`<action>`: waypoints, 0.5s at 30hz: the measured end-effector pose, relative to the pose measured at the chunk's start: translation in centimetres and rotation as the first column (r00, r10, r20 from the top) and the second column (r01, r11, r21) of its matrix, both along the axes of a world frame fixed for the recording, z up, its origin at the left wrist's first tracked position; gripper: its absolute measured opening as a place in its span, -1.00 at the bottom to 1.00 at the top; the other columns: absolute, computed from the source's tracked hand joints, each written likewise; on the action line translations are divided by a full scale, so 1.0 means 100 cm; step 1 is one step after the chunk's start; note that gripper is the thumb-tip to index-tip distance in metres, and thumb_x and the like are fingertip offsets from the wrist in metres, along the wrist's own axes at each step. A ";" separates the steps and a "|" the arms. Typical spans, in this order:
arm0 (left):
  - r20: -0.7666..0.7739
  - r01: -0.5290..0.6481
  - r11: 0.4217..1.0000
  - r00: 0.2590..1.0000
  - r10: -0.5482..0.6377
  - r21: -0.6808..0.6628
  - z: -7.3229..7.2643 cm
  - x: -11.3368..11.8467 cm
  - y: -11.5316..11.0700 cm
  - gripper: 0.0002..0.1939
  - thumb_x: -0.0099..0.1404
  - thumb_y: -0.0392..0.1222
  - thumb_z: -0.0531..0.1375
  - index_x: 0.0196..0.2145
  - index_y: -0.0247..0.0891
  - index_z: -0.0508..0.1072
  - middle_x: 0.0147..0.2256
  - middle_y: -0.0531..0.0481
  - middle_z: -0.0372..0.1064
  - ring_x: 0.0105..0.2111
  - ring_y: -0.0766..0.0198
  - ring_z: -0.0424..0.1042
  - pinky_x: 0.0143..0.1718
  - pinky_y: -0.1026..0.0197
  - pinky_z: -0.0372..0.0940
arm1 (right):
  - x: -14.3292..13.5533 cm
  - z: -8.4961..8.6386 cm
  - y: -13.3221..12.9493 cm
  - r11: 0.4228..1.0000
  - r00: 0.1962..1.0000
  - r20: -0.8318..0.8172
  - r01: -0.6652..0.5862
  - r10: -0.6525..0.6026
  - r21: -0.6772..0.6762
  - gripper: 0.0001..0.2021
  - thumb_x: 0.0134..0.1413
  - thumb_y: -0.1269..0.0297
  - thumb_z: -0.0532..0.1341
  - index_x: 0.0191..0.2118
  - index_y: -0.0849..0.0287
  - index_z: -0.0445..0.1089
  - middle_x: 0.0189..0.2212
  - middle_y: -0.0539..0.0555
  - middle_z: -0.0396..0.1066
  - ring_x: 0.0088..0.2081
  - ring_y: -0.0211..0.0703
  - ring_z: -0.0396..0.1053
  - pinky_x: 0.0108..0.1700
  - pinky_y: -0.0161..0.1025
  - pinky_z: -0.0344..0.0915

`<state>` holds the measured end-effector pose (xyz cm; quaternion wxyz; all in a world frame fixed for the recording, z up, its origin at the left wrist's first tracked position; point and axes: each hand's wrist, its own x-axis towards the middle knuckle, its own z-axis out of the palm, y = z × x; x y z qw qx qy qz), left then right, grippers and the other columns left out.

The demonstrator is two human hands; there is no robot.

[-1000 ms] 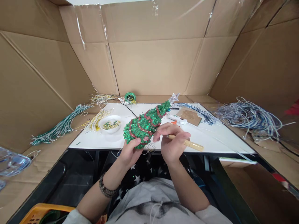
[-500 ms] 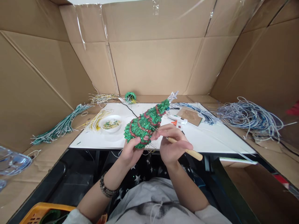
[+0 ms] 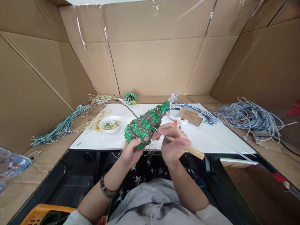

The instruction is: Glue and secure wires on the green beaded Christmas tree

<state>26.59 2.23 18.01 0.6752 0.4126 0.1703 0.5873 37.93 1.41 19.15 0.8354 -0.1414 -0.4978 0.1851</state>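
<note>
A glittery green tree (image 3: 146,123) with red garland bands and a clear star (image 3: 173,97) at its tip is held tilted, its tip toward the upper right. My left hand (image 3: 133,151) grips its wide lower end, thumb on the near side. In my right hand (image 3: 173,143) is a tool with a wooden handle (image 3: 195,152); its thin metal shaft points left and meets the tree's side around the middle. Thin wires hang beneath the tree's lower edge. The fingertips of my right hand are close to the tree's surface.
On the white table (image 3: 211,140) are a white bowl (image 3: 110,131) of small pieces, yellow wires (image 3: 95,121), a glue gun (image 3: 179,120) and a brown board (image 3: 190,116). Green wires (image 3: 63,125) lie left, coiled blue-white wires (image 3: 253,118) right. Cardboard walls surround the table. An orange basket (image 3: 38,215) sits lower left.
The wooden-handled tool and my right hand have shifted very slightly, with the handle end a little to the right. The tree and my left hand are almost unchanged.
</note>
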 end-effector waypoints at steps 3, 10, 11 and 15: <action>-0.002 0.008 1.000 1.000 -0.008 0.000 -0.001 0.000 0.000 -0.52 0.01 -0.11 0.38 -0.07 -0.25 0.52 -0.16 -0.10 0.55 -0.11 0.00 0.49 0.02 -0.03 0.31 | 0.001 0.005 -0.002 0.996 0.999 -0.022 -0.047 0.046 -0.074 -0.45 0.23 -0.26 0.06 -0.46 0.11 0.46 -0.60 0.00 0.37 -0.57 -0.21 0.39 -0.60 -0.25 0.26; 0.027 0.026 0.999 0.999 -0.026 -0.024 -0.005 0.001 0.001 -0.59 0.02 -0.11 0.36 -0.14 -0.26 0.54 -0.24 -0.09 0.53 -0.21 0.08 0.45 -0.02 -0.01 0.31 | 0.004 0.018 -0.005 0.967 0.989 -0.102 -0.129 0.109 -0.219 -0.36 0.16 -0.37 0.02 -0.57 0.13 0.36 -0.69 -0.04 0.29 -0.71 -0.28 0.28 -0.69 -0.29 0.18; 0.030 0.025 0.999 0.999 -0.024 -0.034 -0.006 0.001 0.001 -0.60 0.02 -0.11 0.37 -0.15 -0.26 0.55 -0.25 -0.08 0.53 -0.23 0.11 0.44 -0.02 0.01 0.30 | 0.004 0.019 -0.005 0.961 0.987 -0.105 -0.141 0.119 -0.237 -0.35 0.16 -0.38 0.01 -0.58 0.13 0.35 -0.70 -0.04 0.29 -0.72 -0.29 0.28 -0.69 -0.29 0.17; 0.040 0.003 0.999 0.999 -0.001 -0.051 -0.005 0.001 0.002 -0.61 0.00 -0.13 0.38 -0.16 -0.25 0.55 -0.22 -0.07 0.54 -0.22 0.13 0.44 -0.02 0.03 0.31 | 0.004 0.019 -0.004 0.955 0.984 -0.122 -0.159 0.132 -0.250 -0.35 0.17 -0.37 0.00 -0.58 0.13 0.35 -0.72 -0.05 0.28 -0.72 -0.28 0.27 -0.69 -0.29 0.15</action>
